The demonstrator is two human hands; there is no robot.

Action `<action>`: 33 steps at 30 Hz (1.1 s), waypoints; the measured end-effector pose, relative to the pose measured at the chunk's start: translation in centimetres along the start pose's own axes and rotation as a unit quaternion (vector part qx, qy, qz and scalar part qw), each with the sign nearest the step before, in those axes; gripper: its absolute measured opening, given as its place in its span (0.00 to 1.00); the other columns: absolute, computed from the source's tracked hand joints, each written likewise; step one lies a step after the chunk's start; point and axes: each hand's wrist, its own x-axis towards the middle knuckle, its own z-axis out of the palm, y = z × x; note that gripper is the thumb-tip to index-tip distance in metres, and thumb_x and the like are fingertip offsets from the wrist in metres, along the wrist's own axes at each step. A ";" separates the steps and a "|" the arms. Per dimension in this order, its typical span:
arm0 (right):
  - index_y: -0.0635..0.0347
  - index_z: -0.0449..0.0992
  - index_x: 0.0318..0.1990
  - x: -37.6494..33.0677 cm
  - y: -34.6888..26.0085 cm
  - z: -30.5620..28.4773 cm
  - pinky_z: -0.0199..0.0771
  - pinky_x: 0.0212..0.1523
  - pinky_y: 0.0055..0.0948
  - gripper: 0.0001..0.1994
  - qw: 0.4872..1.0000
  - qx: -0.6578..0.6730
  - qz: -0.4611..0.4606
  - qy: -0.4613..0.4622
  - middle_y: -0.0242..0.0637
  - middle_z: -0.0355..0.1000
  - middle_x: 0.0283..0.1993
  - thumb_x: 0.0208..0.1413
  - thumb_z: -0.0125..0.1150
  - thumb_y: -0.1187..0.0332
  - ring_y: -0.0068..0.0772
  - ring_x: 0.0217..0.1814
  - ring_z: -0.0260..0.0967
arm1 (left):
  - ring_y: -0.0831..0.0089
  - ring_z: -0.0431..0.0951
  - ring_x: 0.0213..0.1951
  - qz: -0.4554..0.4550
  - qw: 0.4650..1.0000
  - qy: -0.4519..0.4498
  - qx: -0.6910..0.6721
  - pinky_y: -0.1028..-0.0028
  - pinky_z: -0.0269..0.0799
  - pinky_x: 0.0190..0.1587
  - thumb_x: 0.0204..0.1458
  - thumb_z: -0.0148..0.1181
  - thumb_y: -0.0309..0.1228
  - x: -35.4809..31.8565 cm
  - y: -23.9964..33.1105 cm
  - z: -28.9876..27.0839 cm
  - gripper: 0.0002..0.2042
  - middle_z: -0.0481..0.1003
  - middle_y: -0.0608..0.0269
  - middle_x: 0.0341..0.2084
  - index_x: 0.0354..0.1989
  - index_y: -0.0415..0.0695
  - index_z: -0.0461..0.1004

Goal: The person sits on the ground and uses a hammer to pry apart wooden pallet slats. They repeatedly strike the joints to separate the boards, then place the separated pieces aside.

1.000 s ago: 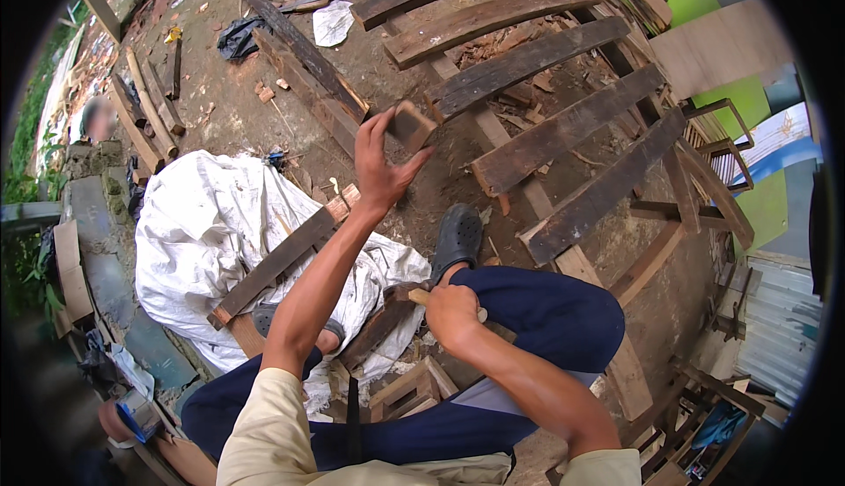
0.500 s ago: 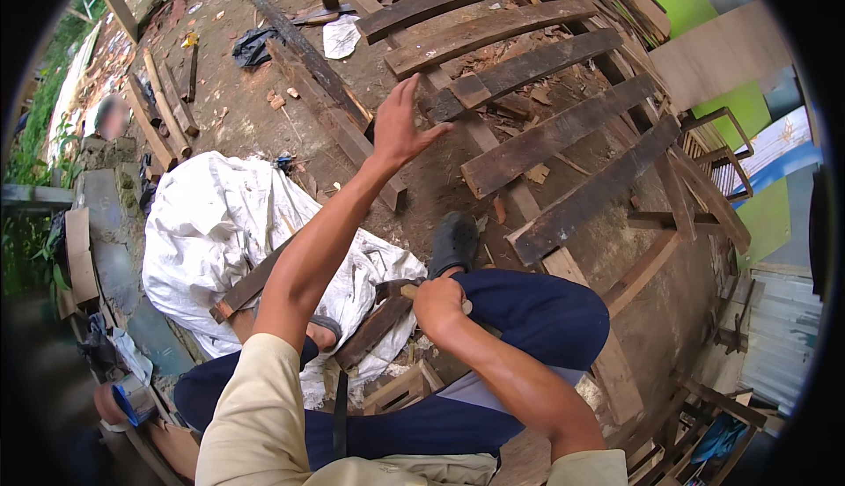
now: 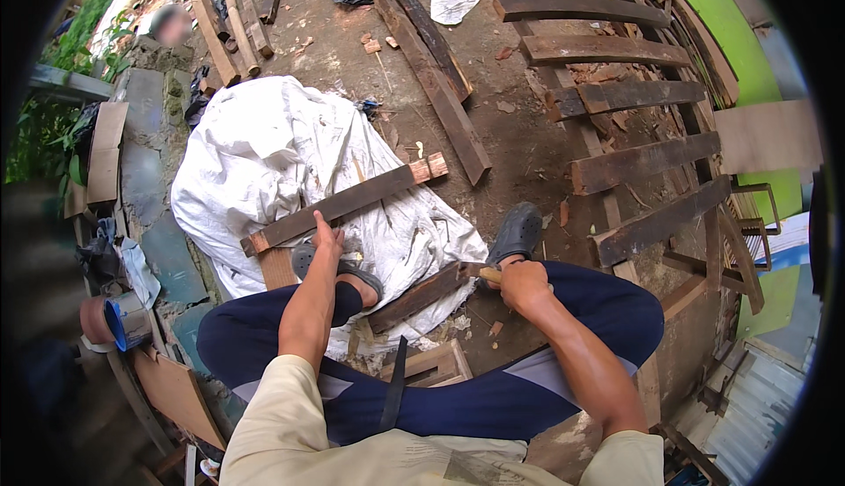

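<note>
A dark wooden board [image 3: 352, 200] with a paler, rough-cut end lies slantwise over a white cloth sheet [image 3: 238, 134]. My left hand [image 3: 327, 238] is at the board's near edge, fingers stretched out, one fingertip overlapping it. It does not grip the board. My right hand [image 3: 525, 287] is closed round the pale wooden handle [image 3: 490, 276] of a tool, beside my right shoe [image 3: 518, 231]. The tool's working end cannot be made out. Below it, a short dark wood block [image 3: 422, 297] rests on the cloth between my feet.
At right stands a frame of dark slats [image 3: 647, 162]. Two long beams [image 3: 431, 81] lie on the dirt ahead, with more sticks [image 3: 238, 24] at far left. A broken block wall [image 3: 163, 187] runs along the left. A small wooden frame [image 3: 431, 364] sits between my legs.
My left hand has come back from the slatted frame to the board on the cloth. My right hand keeps hold of the tool handle. The view has shifted left.
</note>
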 end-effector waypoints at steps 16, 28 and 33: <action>0.60 0.81 0.40 1.1 -3.6 -2.9 0.79 0.41 0.41 0.20 0.997 -0.013 -0.070 0.016 0.45 0.80 0.36 0.51 0.65 0.51 0.46 0.41 0.80 | 0.55 0.78 0.51 -0.066 0.992 0.101 -0.037 0.56 0.74 0.54 0.44 0.72 0.52 3.0 5.0 1.1 0.47 0.71 0.46 0.56 0.63 0.30 0.56; 0.64 0.79 0.40 -1.3 -3.7 -12.4 0.78 0.44 0.47 0.21 0.985 0.050 -0.011 0.165 0.52 0.79 0.37 0.54 0.65 0.52 0.54 0.42 0.79 | 0.73 0.71 0.29 0.186 0.931 -0.185 -0.254 0.70 0.70 0.36 0.40 0.60 0.27 -7.1 5.0 3.1 0.07 0.71 0.67 0.25 0.30 0.43 0.73; 0.67 0.77 0.39 -3.4 -4.9 -15.6 0.75 0.44 0.52 0.21 0.946 0.187 -0.012 0.265 0.56 0.78 0.36 0.58 0.61 0.53 0.60 0.42 0.77 | 0.72 0.73 0.39 0.317 0.868 -0.363 -0.121 0.73 0.68 0.46 0.39 0.59 0.20 -16.3 7.4 1.4 0.23 0.74 0.63 0.37 0.49 0.34 0.74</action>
